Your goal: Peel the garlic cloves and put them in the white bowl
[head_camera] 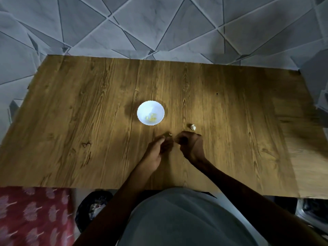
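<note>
A small white bowl [150, 106] stands at the middle of the wooden table [88, 121], with several pale yellow peeled cloves [152, 118] lying in it. Just in front of the bowl my left hand [158, 150] pinches a small garlic clove [170, 134] at its fingertips. My right hand [189, 144] is curled close beside it, fingers closed; what it holds is hidden. A piece of white garlic [193, 127] lies on the table just beyond my right hand.
The table's near edge runs just in front of my body. A red patterned cloth [35, 215] lies below the table at the left. Grey tiled floor [159, 23] spreads beyond the far edge.
</note>
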`<state>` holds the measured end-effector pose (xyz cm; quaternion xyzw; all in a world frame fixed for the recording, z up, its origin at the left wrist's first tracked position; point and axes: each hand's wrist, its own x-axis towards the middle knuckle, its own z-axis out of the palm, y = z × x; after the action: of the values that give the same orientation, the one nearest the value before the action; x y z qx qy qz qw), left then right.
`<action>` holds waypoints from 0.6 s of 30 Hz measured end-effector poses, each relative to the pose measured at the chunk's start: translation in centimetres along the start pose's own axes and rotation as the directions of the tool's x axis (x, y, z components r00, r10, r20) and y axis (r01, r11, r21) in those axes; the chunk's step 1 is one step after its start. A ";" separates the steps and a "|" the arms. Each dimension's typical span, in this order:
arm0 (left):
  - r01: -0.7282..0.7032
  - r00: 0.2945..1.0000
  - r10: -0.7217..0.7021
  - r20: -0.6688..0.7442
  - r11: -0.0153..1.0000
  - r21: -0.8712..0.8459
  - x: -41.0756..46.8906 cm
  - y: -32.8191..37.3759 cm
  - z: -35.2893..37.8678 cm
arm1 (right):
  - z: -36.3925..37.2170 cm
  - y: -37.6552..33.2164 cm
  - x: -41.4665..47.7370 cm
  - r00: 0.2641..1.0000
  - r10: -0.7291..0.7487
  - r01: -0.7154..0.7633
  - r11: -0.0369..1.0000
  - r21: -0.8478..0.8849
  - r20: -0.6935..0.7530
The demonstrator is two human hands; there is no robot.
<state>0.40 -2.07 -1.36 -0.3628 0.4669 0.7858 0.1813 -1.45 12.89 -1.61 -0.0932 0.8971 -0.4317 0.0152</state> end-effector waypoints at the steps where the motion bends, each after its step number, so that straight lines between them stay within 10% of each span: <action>1: 0.084 0.996 -0.083 0.013 0.990 -0.115 -0.2 0.2 0.6 | -0.2 -1.1 0.1 0.998 0.051 -0.053 0.996 0.068 0.031; 6: 0.254 0.967 -0.217 0.136 0.872 -0.419 -0.9 0.6 2.5 | -1.7 -4.5 0.1 0.957 -0.050 0.124 0.960 -0.249 0.284; 13: 0.219 0.976 -0.190 0.110 0.839 -0.498 -1.4 1.1 3.4 | -3.2 -3.1 0.0 0.998 -0.068 0.068 0.998 -0.002 0.010; 18: 0.198 0.980 -0.185 0.071 0.890 -0.411 -1.4 1.6 1.5 | -4.8 1.7 0.3 0.999 0.034 -0.032 0.964 -0.265 0.003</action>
<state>-0.33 -1.50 1.10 -0.4254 0.2482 0.8507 0.1836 -2.55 17.60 0.09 -0.0810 0.9481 -0.3072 0.0131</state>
